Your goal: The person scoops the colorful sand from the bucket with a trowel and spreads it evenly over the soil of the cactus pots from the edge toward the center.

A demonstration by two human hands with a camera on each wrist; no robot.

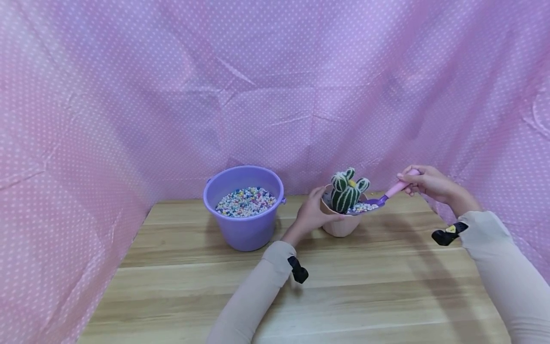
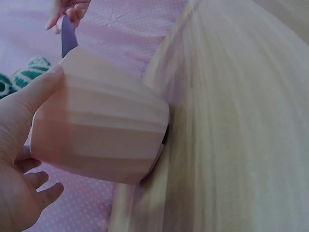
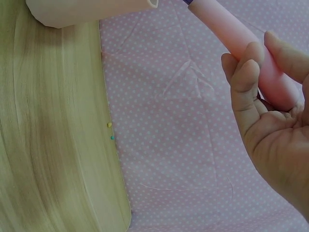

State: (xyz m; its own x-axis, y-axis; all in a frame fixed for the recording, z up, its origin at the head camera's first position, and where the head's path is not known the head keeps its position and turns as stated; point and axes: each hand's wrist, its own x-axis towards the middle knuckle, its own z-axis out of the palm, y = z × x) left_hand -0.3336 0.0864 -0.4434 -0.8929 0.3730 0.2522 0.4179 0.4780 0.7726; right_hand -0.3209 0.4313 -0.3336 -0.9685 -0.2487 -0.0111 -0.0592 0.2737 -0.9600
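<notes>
While the left hand (image 1: 315, 210) holds the pale pink pot (image 1: 341, 227) near its rim, thumb along the near side, the right hand (image 1: 429, 184) grips the pink handle (image 1: 402, 186) of a scoop (image 1: 384, 199). The scoop's purple blade reaches over the right side of the pot's rim, carrying small mixed beads (image 1: 362, 207) (mostly white, from what shows) right beside the cactus (image 1: 345, 196). That cactus, green with white stripes and a yellow dot near the top, stands inside the pot. Whether the pot's base sits flat on the wooden table (image 1: 193, 296) is hard to say, since the left wrist view shows only a dark patch at its lower edge.

To the left of the pot, and apart from it, a purple bucket (image 1: 247, 234) stands upright on the table, with many-coloured beads lying below its rim. Near the table's edge lie a yellow bead (image 3: 109, 125) and a teal bead (image 3: 112, 137). Behind everything hangs a pink curtain (image 1: 258, 95) with white dots.
</notes>
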